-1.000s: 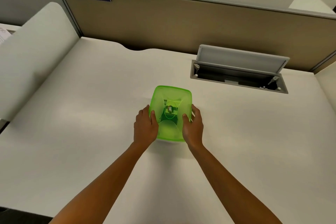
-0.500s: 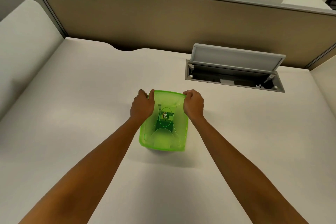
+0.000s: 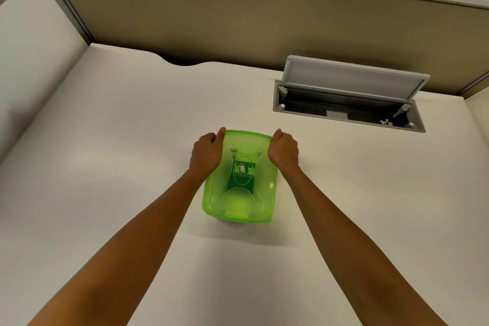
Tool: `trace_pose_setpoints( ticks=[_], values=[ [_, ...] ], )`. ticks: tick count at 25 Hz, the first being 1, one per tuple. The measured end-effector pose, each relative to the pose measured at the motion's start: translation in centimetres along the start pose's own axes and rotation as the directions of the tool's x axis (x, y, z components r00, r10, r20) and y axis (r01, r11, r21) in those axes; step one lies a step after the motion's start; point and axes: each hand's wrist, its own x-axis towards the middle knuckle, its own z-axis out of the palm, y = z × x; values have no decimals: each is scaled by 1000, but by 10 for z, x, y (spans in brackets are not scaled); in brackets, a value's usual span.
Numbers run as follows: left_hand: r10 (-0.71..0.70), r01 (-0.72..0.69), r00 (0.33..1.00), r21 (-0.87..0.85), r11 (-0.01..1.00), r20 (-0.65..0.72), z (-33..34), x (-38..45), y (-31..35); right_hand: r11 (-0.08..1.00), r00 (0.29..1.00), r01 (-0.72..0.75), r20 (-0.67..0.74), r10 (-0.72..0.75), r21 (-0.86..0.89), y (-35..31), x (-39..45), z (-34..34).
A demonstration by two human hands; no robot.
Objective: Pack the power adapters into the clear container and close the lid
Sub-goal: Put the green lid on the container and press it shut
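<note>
Your left hand (image 3: 206, 154) and right hand (image 3: 283, 150), both curled, press the far corners of the green lid (image 3: 242, 176) on the container mid-desk (image 3: 132, 127); next, likely seat the near corners.

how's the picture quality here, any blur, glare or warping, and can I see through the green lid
Head view: soft even light, no harsh glare; a faint shadow lies on the desk below the green container. Wide-angle warping bends the partition. The lid is translucent, contents just dark blurred shapes. Left hand and right hand look sharp.
</note>
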Motion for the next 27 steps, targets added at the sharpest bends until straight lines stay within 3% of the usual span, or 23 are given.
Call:
trace_pose_setpoints(
  ticks=[11,21,27],
  values=[
    [-64,62,998,-137,989,-15,-3,-1,2,998,997,59,-51,-59,8,6,-14,-1],
    [-225,251,959,147,957,-175,-1,-91,-25,991,990,-129,64,126,43,60,-124,-9],
    [-206,217,962,44,975,-181,-1,-108,-30,990,991,-130,26,129,59,66,-144,-2]
  ],
)
